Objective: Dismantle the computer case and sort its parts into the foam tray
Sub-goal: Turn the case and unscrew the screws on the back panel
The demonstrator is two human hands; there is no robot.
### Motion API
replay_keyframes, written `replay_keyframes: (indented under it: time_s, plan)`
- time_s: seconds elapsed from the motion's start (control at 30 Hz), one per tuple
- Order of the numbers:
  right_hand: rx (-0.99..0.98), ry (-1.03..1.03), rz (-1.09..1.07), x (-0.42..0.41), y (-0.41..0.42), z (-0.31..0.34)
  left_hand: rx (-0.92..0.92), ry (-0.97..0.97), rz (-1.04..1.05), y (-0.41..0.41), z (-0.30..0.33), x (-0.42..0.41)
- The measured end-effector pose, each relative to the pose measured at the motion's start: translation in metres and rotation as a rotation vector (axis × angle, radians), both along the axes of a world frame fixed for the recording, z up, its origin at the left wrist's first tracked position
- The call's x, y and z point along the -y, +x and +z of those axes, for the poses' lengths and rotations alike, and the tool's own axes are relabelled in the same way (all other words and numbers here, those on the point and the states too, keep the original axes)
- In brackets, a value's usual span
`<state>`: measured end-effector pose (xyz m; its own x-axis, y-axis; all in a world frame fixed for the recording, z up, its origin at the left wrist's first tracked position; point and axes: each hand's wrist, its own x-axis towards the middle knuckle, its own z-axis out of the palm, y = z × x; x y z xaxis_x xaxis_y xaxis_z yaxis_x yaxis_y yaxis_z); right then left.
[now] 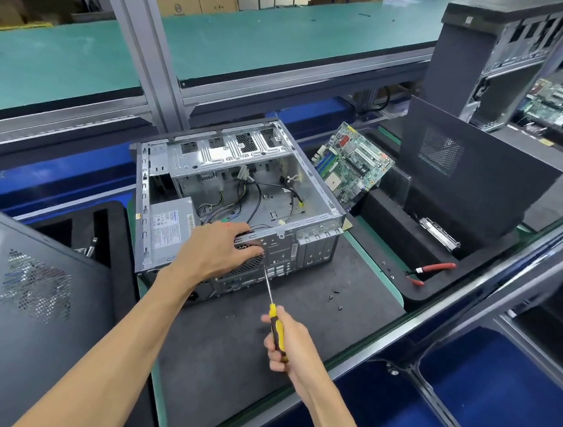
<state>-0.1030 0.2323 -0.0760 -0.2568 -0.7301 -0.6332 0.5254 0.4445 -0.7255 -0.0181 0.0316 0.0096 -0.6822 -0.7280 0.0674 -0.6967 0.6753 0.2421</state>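
Observation:
An open metal computer case (312, 195) lies on its side on a dark mat, with loose cables and a grey power supply (169, 226) inside. My left hand (218, 247) grips the case's rear panel near the fan grille. My right hand (285, 343) holds a yellow-and-black screwdriver (276, 327), whose tip touches the rear panel just below my left fingers. A green motherboard (353, 165) stands tilted in the black foam tray (390, 222) on the right. A black side panel (468, 181) leans in the same tray.
Red-handled pliers (432, 269) lie on the tray's near rim. A few loose screws (336, 295) sit on the mat to the right of the case. Another side panel (31, 294) lies at the left over a second foam tray. A second case (495, 51) stands at far right.

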Motion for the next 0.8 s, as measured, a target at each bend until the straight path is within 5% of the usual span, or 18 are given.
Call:
replay_keyframes:
  time_s: [0.8]
  plan:
    - [0.014, 0.056, -0.212, 0.008, -0.009, -0.007, 0.052, -0.135, -0.030, -0.001, 0.001, -0.009]
